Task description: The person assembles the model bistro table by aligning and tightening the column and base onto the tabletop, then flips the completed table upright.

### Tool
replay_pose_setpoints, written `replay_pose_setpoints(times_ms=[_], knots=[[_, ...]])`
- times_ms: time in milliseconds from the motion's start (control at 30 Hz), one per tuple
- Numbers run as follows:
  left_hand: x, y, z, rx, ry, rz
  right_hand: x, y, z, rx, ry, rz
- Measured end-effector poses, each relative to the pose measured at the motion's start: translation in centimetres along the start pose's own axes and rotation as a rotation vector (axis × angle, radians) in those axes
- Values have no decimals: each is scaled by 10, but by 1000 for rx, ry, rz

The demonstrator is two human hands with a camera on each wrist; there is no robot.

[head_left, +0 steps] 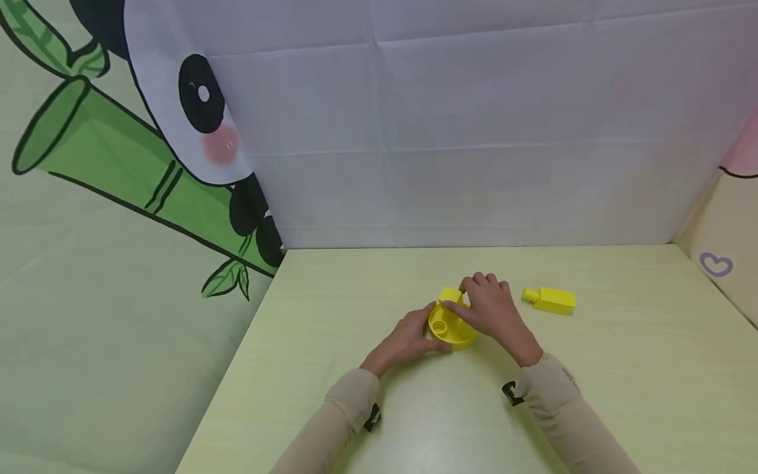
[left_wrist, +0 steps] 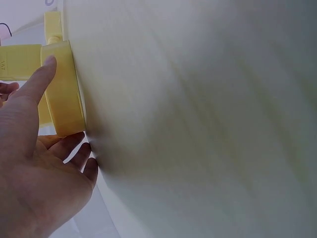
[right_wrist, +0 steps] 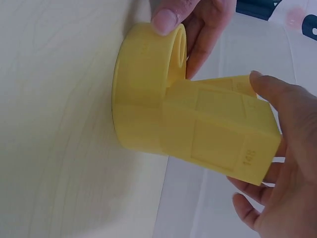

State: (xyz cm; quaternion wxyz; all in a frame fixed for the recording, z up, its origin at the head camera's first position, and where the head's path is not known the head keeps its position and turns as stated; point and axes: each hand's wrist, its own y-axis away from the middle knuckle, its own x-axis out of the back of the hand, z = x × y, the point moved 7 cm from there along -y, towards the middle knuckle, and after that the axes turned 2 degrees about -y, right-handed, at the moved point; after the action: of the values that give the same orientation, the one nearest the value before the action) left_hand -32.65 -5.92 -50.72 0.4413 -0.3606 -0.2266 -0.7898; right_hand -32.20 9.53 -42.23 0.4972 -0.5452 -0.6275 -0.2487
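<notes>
My left hand (head_left: 408, 337) grips the side of a round yellow holder (head_left: 464, 340) on the table, with the thumb near me and the fingers at its far side. A round socket shows inside the holder. A boxy yellow block (head_left: 450, 294) stands at the holder's far side. My right hand (head_left: 490, 308) holds it at the top, thumb on one side and fingers on the other. In the right wrist view the block (right_wrist: 223, 131) leans out of the holder (right_wrist: 141, 89), with another yellow block surface (right_wrist: 230, 84) behind it. Whether the block is seated is hidden.
A yellow bottle-shaped block (head_left: 553, 300) lies on its side to the right of my right hand. The pale table (head_left: 355, 289) ends at a white cloth backdrop (head_left: 474, 164). A printed green cloth (head_left: 118, 329) hangs at the left.
</notes>
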Motion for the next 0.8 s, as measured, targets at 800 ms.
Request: replay_pose_setpoints(times_ms=[800], knots=[[1,1,-1,6,8,-4,2,-8,-15,123,-29,-41]])
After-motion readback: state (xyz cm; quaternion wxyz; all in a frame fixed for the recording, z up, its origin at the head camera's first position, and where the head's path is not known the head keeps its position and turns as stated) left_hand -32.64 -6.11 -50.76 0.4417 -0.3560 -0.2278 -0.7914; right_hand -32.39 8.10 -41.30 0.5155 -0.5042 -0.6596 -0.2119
